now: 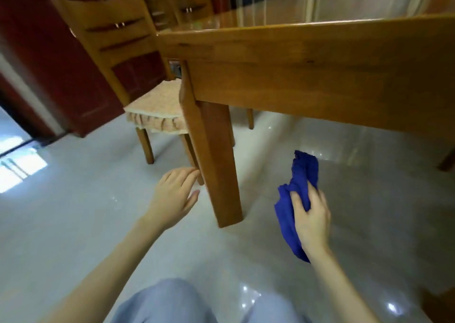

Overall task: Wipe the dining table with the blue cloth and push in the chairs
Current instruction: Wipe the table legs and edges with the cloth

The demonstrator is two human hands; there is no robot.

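Knees: both of mine (172, 303) fill the bottom edge of the view, in pale blue trousers, above a glossy light floor (73, 224).
Right hand: my right hand (310, 218) is closed around the blue cloth (299, 189), thumb pressed on the fabric, fingers wrapped behind it.
Blue cloth: bunched in my right grip; one end sticks up past my fingers, the other hangs down beside my wrist. It is held in the air over the floor, below the level of the tabletop and to the right of the table leg.
Left hand: my left hand (176, 194) is empty, fingers loosely spread and slightly curled. The fingertips reach the lower edge of the table leg (216, 165); I cannot tell whether they touch it.
Table leg: thick, wooden, standing on the floor between my two hands.
Tabletop: the dining table's tabletop (270, 12) is shiny and reflective, seen from a low angle; a deep wooden apron (307, 76) runs beneath its edge.
Chair: a wooden chair (115, 41) with a slatted back stands at the left end of the table, its seat carrying a frilled cushion (157, 110). The seat sits partly under the table corner.
Second chair: another wooden chair back (189, 4) shows further off, beside the far side of the table.
Background: dark red cabinet (49, 64) behind the near chair.
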